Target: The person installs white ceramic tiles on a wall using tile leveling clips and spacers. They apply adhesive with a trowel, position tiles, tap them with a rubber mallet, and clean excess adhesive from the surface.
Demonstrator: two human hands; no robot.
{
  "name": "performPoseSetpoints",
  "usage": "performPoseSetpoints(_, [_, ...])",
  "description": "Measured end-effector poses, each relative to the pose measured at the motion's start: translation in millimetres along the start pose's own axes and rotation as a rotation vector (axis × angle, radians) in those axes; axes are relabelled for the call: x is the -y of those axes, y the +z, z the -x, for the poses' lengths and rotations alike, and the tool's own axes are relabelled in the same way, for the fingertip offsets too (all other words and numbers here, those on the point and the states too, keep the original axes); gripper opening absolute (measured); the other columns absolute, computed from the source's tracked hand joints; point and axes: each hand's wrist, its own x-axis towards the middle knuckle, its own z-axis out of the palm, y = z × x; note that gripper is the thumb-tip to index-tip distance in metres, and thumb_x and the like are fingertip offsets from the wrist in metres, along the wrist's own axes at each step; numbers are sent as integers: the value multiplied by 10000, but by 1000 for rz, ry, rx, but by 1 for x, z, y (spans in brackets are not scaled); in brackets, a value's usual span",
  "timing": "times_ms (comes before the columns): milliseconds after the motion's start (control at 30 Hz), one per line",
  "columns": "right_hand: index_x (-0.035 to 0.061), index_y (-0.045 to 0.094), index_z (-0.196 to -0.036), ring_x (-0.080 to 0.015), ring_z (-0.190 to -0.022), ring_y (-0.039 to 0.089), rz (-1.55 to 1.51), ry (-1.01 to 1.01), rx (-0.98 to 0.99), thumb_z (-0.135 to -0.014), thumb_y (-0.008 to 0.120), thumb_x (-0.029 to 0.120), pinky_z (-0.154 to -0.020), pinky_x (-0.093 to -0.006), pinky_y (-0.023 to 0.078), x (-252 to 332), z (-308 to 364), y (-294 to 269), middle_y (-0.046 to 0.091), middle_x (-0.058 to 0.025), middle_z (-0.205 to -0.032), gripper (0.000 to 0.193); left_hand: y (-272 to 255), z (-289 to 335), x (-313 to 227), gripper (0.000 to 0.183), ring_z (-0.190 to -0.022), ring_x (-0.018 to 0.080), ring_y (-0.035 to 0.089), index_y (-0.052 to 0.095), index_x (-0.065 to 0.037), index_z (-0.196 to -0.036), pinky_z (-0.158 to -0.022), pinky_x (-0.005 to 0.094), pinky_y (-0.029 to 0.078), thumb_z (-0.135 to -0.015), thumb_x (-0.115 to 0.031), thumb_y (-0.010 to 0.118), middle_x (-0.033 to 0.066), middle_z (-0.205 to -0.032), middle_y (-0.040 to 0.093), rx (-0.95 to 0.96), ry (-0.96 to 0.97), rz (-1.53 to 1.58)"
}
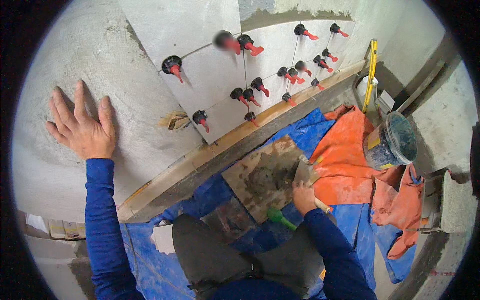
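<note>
My left hand [82, 125] lies flat with its fingers spread on the bare, grey plastered wall [135, 130], left of the white tiles [212, 72]. My right hand [304, 197] is closed around a trowel [305, 172], whose blade points away from me over the right side of a mortar-smeared board [240, 172]. Wet grey mortar [267, 176] is heaped at the board's middle. Nearer my legs, a green-headed tool [275, 215] lies beside the board. Several tile levelling clips [173, 66], black discs with red handles, stick out along the tile joints.
A wooden batten [235, 136] runs under the lowest tiles. Blue sheeting [200, 197] and an orange sheet [345, 160] cover the floor. To the right stands a dirty bucket [395, 142]; behind it a yellow spirit level [370, 75] leans. An electrical cable pokes from the wall left of the tiles.
</note>
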Motion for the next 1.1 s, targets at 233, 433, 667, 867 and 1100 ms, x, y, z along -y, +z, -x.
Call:
performPoseSetpoints(233, [147, 548, -1501, -342, -1253, 620, -60, -119, -40, -981, 579, 219, -966, -453, 547, -12, 3, 19, 652, -127, -1303, 525, 0, -3, 0, 650, -1582, 340, 220, 452, -331, -1570, -1264, 631, 58, -996, -609, 580, 125, -1693, 286, -4, 43, -20])
performPoseSetpoints(433, [210, 603, -1462, -313, -1171, 683, -281, -142, -51, -943, 609, 194, -924, -446, 576, -26, -1, 38, 651, -109, -1377, 519, -1, -3, 0, 664, -1583, 360, 207, 433, -321, -1578, -1263, 636, 57, -994, -602, 583, 146, -1689, 281, 8, 51, -53])
performPoseSetpoints(667, [220, 650, -1409, -358, -1165, 680, -542, -134, -37, -942, 678, 268, -953, -464, 565, -35, 5, 36, 665, -142, -1378, 470, -3, 0, -1, 663, -1586, 368, 202, 450, -308, -1569, -1261, 640, 64, -990, -603, 581, 158, -1695, 273, 52, 11, -64])
performPoseSetpoints(867, [182, 682, -1372, -415, -1088, 688, -738, -285, -179, -943, 712, 331, -924, -490, 558, -53, 20, 8, 712, -169, -1236, 455, -6, 2, -1, 654, -1595, 355, 188, 527, -285, -1527, -1268, 638, 60, -953, -578, 636, 167, -1705, 267, 88, -30, -64])
performPoseSetpoints(1100, [35, 696, -1320, -402, -1152, 677, -1100, -333, -295, -958, 758, 218, -999, -452, 523, -44, 73, -141, 717, -237, -1215, 410, -11, 0, -5, 666, -1583, 380, 230, 533, -273, -1518, -1260, 682, 83, -925, -538, 680, 193, -1689, 297, 129, -72, -55])
